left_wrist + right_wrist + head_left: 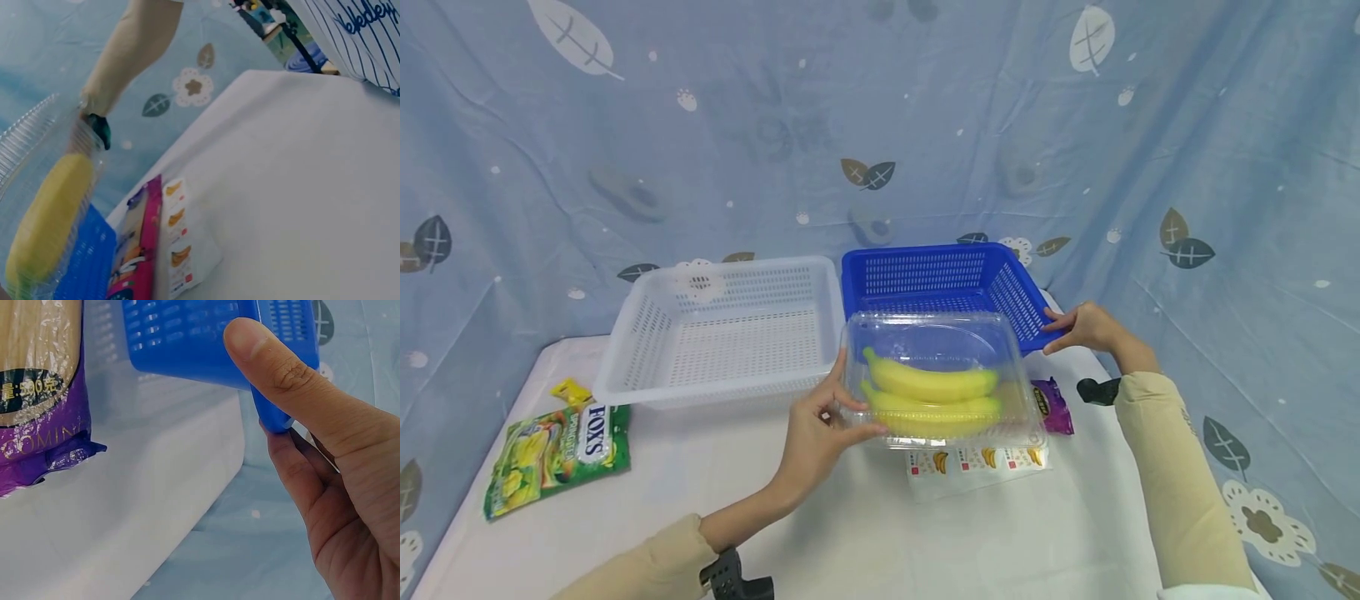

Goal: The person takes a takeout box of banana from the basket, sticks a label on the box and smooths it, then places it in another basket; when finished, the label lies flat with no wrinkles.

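A clear plastic clamshell box point(940, 333) with yellow bananas point(932, 383) inside is held up by my left hand point(816, 429), thumb and fingers pinching its left edge. The box overlaps the front of a blue basket point(925, 258) in the head view. My right hand point(1086, 327) grips that basket's right rim, and in the right wrist view the thumb point(275, 362) lies over the rim with fingers beneath. Below the box lie a purple-ended food packet point(50, 437), mostly hidden in the head view, and a sheet of banana stickers point(977, 471).
A white basket point(730, 392) stands left of the blue one. On the table's left lie a green FOX'S candy bag point(561, 454) and a small yellow packet point(571, 392). A patterned blue cloth point(775, 125) hangs behind and along both sides of the white table point(850, 533).
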Demonstrator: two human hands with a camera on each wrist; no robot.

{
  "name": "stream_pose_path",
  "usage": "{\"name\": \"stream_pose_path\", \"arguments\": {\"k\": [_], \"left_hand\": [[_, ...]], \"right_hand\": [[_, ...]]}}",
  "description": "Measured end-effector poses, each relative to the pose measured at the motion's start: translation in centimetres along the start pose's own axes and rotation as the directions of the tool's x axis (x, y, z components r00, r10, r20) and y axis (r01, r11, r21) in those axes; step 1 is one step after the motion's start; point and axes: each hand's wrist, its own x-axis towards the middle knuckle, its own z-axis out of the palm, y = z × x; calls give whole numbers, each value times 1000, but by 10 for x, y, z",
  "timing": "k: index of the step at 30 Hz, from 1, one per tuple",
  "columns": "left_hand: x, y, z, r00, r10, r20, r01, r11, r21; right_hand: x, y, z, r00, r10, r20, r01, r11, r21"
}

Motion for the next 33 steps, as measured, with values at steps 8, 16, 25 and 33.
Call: {"name": "stream_pose_path", "arguments": {"k": [8, 16, 25, 33], "left_hand": [[-17, -5, -6, 1000, -28, 12, 28, 1000, -1], [-37, -16, -18, 1000, 3, 16, -2, 999, -47], [-59, -30, -28, 998, 54, 24, -51, 994, -98], [-72, -39, -39, 996, 88, -21, -89, 993, -75]], "right_hand": [[0, -2, 0, 1000, 28, 8, -28, 1000, -5], [-1, -3, -2, 1000, 27, 12, -27, 1000, -10], [-1, -3, -1, 999, 44, 20, -44, 999, -18], [-1, -5, 0, 999, 36, 15, -35, 999, -17]]}}
